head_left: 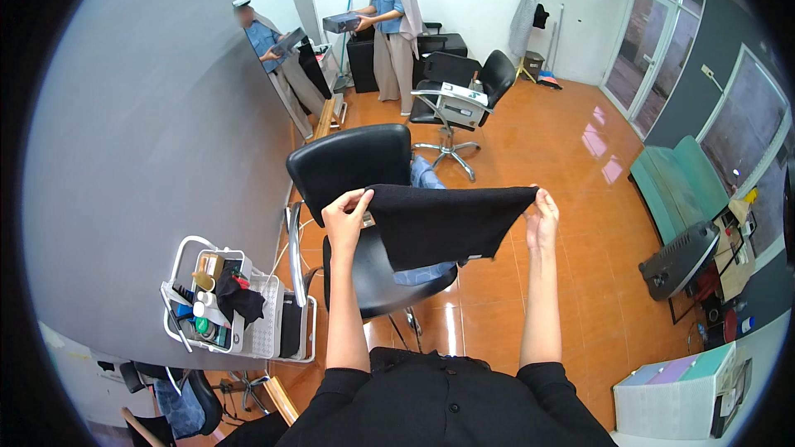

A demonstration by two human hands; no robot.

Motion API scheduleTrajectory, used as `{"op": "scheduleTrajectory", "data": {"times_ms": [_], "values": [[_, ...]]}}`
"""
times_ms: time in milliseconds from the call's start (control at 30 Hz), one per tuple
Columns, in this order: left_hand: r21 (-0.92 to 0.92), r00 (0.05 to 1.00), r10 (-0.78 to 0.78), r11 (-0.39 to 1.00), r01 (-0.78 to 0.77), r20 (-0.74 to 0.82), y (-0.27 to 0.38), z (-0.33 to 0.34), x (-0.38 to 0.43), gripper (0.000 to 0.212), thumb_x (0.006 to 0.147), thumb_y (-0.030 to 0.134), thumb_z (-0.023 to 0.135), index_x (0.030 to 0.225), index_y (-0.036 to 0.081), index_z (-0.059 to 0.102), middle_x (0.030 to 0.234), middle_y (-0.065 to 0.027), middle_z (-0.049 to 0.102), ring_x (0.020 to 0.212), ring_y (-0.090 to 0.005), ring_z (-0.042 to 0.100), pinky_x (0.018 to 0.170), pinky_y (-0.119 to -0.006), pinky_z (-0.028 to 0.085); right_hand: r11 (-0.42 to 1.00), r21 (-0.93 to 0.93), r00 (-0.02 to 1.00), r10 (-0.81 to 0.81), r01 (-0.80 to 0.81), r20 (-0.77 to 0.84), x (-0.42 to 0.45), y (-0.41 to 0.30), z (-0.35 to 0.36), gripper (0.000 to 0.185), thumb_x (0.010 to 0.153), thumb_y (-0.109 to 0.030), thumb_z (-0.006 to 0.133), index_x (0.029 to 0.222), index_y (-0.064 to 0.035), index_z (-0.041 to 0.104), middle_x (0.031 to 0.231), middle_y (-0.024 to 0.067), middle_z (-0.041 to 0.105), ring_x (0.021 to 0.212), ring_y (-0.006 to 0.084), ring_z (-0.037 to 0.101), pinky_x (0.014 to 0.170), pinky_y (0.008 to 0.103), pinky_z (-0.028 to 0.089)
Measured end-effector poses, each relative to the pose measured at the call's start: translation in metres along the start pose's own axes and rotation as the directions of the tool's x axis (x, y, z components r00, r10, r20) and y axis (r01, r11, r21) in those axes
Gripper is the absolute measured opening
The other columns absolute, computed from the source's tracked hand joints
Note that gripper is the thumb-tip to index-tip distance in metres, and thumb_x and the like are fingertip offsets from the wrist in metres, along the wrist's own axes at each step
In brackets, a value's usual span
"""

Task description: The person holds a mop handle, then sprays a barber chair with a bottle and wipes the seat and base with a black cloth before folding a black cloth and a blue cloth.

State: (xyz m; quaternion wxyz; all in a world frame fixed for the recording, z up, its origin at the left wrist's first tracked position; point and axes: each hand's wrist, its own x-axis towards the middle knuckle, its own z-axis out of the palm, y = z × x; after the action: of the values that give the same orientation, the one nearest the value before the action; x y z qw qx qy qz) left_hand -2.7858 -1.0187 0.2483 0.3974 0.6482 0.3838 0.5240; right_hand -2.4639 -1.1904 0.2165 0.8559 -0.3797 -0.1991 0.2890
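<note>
A black cloth [450, 223] hangs stretched between my two hands, its upper edge nearly level. My left hand [343, 214] pinches the left upper corner between thumb and fingers. At the right upper corner, my right hand [542, 218] grips the cloth in the same way. A small pale tag shows at its lower right edge. Behind and below the cloth stands a black salon chair [351, 161] with metal armrests. A blue patterned cloth [425, 275] lies on its seat, partly hidden by the black cloth.
On my left is a white trolley [261, 316] with bottles, brushes and a dark cloth. A person [390, 12] holding a box stands at the back near a wall mirror [276, 6]. Another chair [497, 81] carries a box. A green sofa [677, 180] sits on the right.
</note>
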Motion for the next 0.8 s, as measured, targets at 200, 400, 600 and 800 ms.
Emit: {"op": "scheduleTrajectory", "data": {"times_ms": [200,400,600,800], "values": [[-0.387,0.986,0.166,0.91,-0.151,0.007,0.012,0.004,0.002,0.023,0.092,0.02,0.059,0.097,-0.001,0.065,0.097,-0.0057,0.064,0.082,-0.0112,0.06,0.074,-0.025,0.048,0.98,-0.008,0.965,-0.195,0.199,0.174,-0.016,-0.05,0.033,0.012,0.092,-0.016,0.058,0.095,-0.0044,0.06,0.099,0.0042,0.063,0.089,0.0108,0.058,0.081,0.0265,0.045],[-0.743,0.993,0.028,0.666,0.07,0.118,0.02,0.016,0.001,0.025,0.093,0.022,0.057,0.104,0.0,0.062,0.093,-0.0048,0.064,0.08,-0.0088,0.06,0.069,-0.021,0.048,0.953,-0.159,0.965,-0.25,0.259,0.073,-0.008,-0.073,0.035,0.011,0.088,-0.015,0.064,0.092,-0.0046,0.063,0.085,0.0003,0.064,0.071,0.0068,0.058,0.062,0.0202,0.045],[-0.522,0.992,-0.085,0.853,0.023,-0.095,-0.002,0.068,-0.005,0.033,0.085,0.007,0.067,0.112,-0.009,0.058,0.106,-0.0138,0.063,0.093,-0.016,0.063,0.084,-0.025,0.049,0.592,-0.714,0.869,-0.492,0.375,0.048,0.016,-0.047,0.016,0.015,0.079,-0.003,0.069,0.093,0.002,0.066,0.085,0.0058,0.066,0.063,0.0083,0.056,0.054,0.0249,0.043],[-0.278,0.966,0.254,0.933,-0.229,0.058,0.006,0.108,-0.053,0.04,0.089,0.003,0.057,0.128,0.0,0.049,0.128,-0.0093,0.052,0.115,-0.0168,0.052,0.09,-0.029,0.047,0.424,-0.767,0.775,-0.615,0.482,0.147,-0.059,-0.012,0.089,0.01,0.08,0.001,0.066,0.089,0.0016,0.064,0.082,0.0081,0.059,0.059,0.0138,0.056,0.052,0.0258,0.045]]}}
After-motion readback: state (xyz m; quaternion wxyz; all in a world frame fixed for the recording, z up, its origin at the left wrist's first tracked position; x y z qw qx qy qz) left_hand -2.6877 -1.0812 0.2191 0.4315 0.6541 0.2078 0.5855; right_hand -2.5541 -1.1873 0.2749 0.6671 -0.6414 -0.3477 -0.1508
